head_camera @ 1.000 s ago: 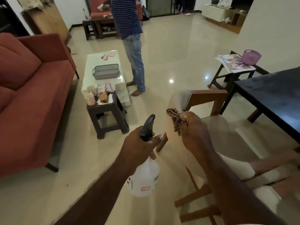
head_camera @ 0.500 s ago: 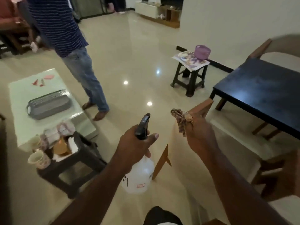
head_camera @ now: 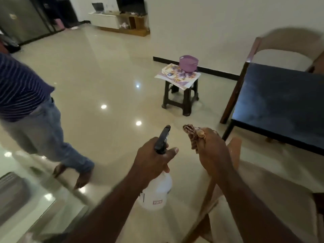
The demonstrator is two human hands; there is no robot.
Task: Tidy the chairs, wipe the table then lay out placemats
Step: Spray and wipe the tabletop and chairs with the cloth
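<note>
My left hand [head_camera: 151,161] grips the neck of a white spray bottle [head_camera: 157,193] with a black trigger head. My right hand [head_camera: 213,151] holds a crumpled brown checked cloth [head_camera: 192,135] and rests on the top rail of a wooden chair [head_camera: 234,151] with a beige seat. The dark dining table [head_camera: 280,106] stands to the right, just beyond that chair. A second beige chair [head_camera: 284,53] stands at the table's far side against the wall. Floral placemats [head_camera: 175,76] lie on a small dark stool [head_camera: 182,97], under a purple basket [head_camera: 188,64].
A person in a striped shirt and jeans [head_camera: 35,120] stands at the left on the glossy floor. A white low table's edge [head_camera: 26,199] shows at lower left. A TV cabinet [head_camera: 121,21] stands at the far wall.
The view has swung right: the person and low table slid to the left, the dining table and stool came closer. Both hands keep their hold on bottle and cloth.
</note>
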